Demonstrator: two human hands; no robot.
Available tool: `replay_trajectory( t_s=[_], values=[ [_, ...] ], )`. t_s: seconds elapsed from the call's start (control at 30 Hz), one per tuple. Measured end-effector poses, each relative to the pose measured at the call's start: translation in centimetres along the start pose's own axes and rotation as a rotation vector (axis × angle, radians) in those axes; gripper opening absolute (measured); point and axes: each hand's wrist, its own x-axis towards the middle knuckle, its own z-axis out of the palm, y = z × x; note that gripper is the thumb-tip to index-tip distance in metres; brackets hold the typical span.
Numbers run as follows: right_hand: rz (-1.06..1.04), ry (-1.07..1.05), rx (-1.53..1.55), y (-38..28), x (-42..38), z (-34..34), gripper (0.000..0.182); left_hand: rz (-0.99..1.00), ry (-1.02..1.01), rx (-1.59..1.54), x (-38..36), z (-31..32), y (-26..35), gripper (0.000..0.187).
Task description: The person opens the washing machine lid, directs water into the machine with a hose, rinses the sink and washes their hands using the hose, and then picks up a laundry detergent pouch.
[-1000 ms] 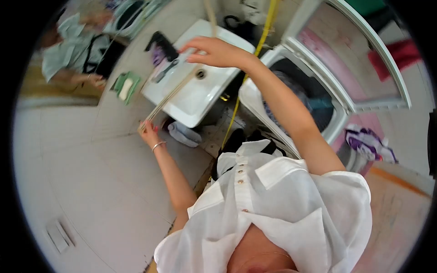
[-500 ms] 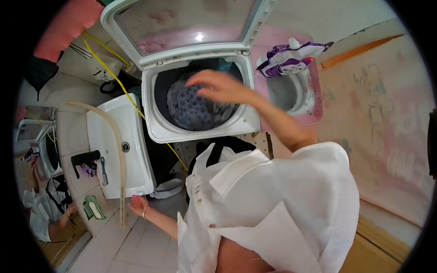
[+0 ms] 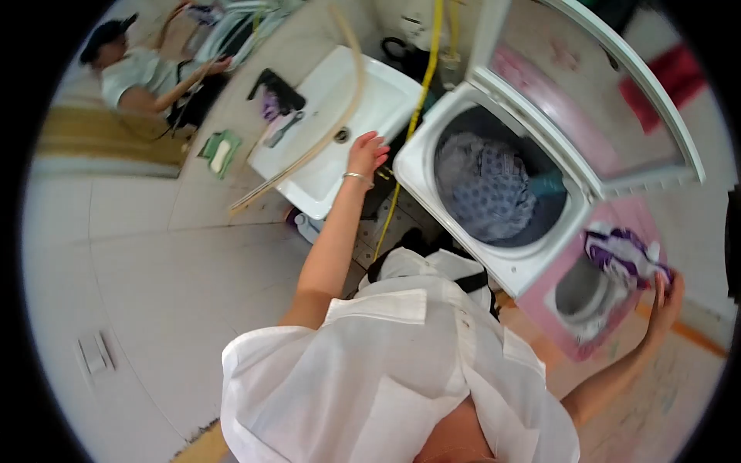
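My left hand (image 3: 367, 157), with a bracelet at the wrist, is held above the right edge of the white sink (image 3: 318, 202), its fingers loosely curled and nothing in them. At the right, my right hand (image 3: 667, 299) grips the end of a purple and white detergent bag (image 3: 621, 253). That bag lies on the pink part of the washing machine (image 3: 590, 346), beside a small round opening. Grey patterned laundry (image 3: 486, 189) fills much of the open drum, and the clear lid (image 3: 575, 85) stands raised.
A beige hose (image 3: 356, 77) runs across the sink, near a black faucet (image 3: 279, 91) and a brush (image 3: 284, 130). Yellow cord (image 3: 421, 104) hangs between sink and machine. Green-wrapped soap (image 3: 220, 154) lies left of the sink. A mirror (image 3: 116, 162) reflects a person.
The view has turned. My right hand has moved from above the drum to the detergent bag and taken hold of its end. My left hand has risen from below the sink's edge to beside it.
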Motion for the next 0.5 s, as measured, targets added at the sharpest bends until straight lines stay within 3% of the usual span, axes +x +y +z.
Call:
replay_trajectory(
  t_s=[0.03, 0.2, 0.33, 0.47, 0.5],
  values=[
    [-0.092, 0.008, -0.182, 0.5, 0.3, 0.6, 0.021, 0.043, 0.016, 0.03, 0.4, 0.4, 0.6, 0.037],
    [-0.158, 0.005, -0.061, 0.9, 1.6, 2.7, 0.022, 0.208, 0.1, 0.047, 4.3, -4.4, 5.2, 0.032],
    [-0.22, 0.094, -0.133, -4.4, 2.6, 3.2, 0.024, 0.246, 0.239, 0.03, 5.1, -10.2, 6.7, 0.027],
    [-0.237, 0.136, -0.132, -10.1, 3.9, 2.6, 0.024, 0.251, 0.278, 0.338, 8.0, -13.8, 6.6, 0.025],
    [-0.247, 0.138, -0.14, -11.9, 4.2, 2.3, 0.022, 0.427, 0.308, 0.672, 9.0, -13.9, 6.7, 0.028]
  ],
)
